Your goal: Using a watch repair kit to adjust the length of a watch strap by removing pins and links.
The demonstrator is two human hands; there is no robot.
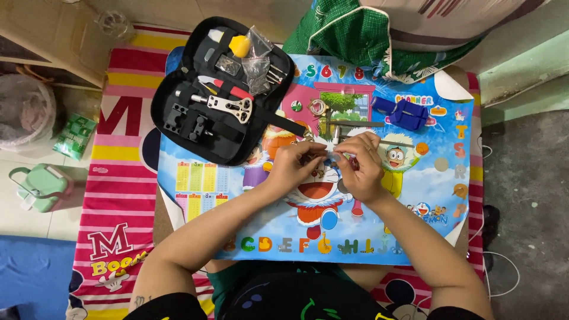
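Green lidded container (41,186) on floor, far left. Black tool case (219,95) open on bench, tools inside. Colourful cartoon mat (237,195) beneath. Our left hand (296,166) and right hand (358,166) meet mid-mat, fingers pinched on small part (325,155), possibly watch piece; too small to tell. Blue tool (409,112) right.

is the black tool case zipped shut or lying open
Open. The black tool case lies unzipped and spread flat on the cartoon mat, its tools showing in their slots, up beside the left hand.
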